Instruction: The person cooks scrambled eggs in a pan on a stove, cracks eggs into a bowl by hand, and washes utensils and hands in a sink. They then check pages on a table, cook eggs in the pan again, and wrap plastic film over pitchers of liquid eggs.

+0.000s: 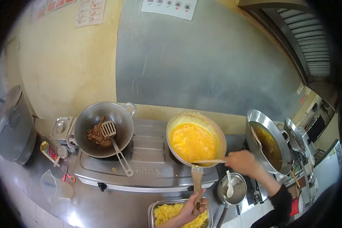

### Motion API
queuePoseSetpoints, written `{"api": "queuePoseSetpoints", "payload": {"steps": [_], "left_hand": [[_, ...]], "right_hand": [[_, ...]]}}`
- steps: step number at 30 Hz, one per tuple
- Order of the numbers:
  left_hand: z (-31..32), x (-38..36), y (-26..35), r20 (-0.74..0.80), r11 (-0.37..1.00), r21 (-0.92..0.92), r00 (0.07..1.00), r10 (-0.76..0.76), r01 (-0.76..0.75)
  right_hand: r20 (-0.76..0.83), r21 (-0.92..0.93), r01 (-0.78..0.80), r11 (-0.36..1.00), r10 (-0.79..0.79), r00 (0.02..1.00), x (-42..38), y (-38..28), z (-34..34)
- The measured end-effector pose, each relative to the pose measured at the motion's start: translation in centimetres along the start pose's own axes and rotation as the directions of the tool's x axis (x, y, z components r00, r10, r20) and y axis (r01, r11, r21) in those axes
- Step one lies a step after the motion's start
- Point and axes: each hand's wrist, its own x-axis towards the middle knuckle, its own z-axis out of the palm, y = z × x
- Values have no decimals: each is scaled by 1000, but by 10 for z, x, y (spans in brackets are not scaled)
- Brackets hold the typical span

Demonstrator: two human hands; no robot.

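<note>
Yellow, partly set egg (192, 142) fills the bottom of a frying pan (221, 133) on the stove's right burner. My left hand (189, 208) is closed around the pan's handle (197, 182), above a metal tray (152, 216) of yellow shredded food (165, 213). My right hand (242, 162), slightly blurred, grips a wooden spatula (211, 161) whose far end lies in the egg at the pan's near edge. To the right hand's lower left is a small saucepan (239, 188) with a white spoon (230, 186) in it.
A wok (81, 129) with brown meat (97, 133) and a slotted turner (109, 130) sits on the left burner. A large wok of brown liquid (268, 144) stands right. Scissors (69, 175), a clear jug (59, 188), a can (47, 150) and a big pot (11, 129) are left.
</note>
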Motion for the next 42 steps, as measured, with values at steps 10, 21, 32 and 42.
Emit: {"api": "queuePoseSetpoints", "payload": {"steps": [10, 21, 32, 42], "left_hand": [[19, -3, -6, -175, 994, 52, 979, 102, -94], [21, 1, -4, -164, 992, -29, 980, 113, -119], [13, -3, -2, -165, 993, 97, 983, 83, -68], [8, -1, -4, -183, 970, 215, 971, 155, -114]], "right_hand": [[-190, 143, -376, 915, 399, 897, 122, -45, 22], [55, 70, -468, 881, 465, 884, 57, 43, 9], [-61, 71, -344, 936, 349, 935, 25, -44, 18], [-218, 181, -494, 850, 525, 823, 124, 24, 37]]}}
